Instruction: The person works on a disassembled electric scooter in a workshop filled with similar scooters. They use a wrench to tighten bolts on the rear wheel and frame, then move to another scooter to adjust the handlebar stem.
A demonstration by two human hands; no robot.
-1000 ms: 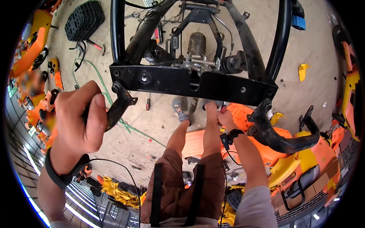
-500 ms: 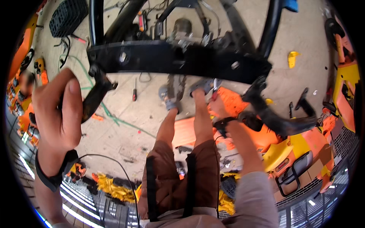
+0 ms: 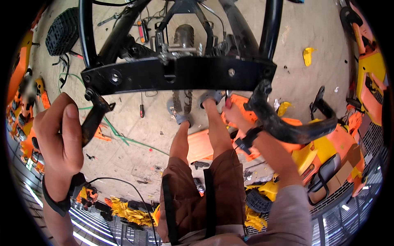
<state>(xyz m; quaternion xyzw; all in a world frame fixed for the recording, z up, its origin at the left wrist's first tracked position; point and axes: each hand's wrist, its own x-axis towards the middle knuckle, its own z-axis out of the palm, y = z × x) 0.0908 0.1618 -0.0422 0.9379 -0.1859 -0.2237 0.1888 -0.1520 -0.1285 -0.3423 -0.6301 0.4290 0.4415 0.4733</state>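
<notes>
A black tubular vehicle frame with a wide crossbar stands in front of me. My left hand is wrapped in a fist round the left curved black bar, which is joined to the crossbar's left end. A matching curved bar juts out at the right end with no hand on it. Lower down, past my right knee, my right hand is closed round a tool with a red handle. The crossbar hides that tool's far end. A knobby tyre shows beneath the frame.
A screwdriver and a green strap lie on the floor. Orange panels spread by my feet. Yellow and orange body parts are piled at the right. A black crate stands at far left, and a black cable hangs near my left wrist.
The frame sits slightly further left and its crossbar lower in view, now sharper. My left hand keeps its grip on the curved bar. My right hand stays low on the red-handled tool.
</notes>
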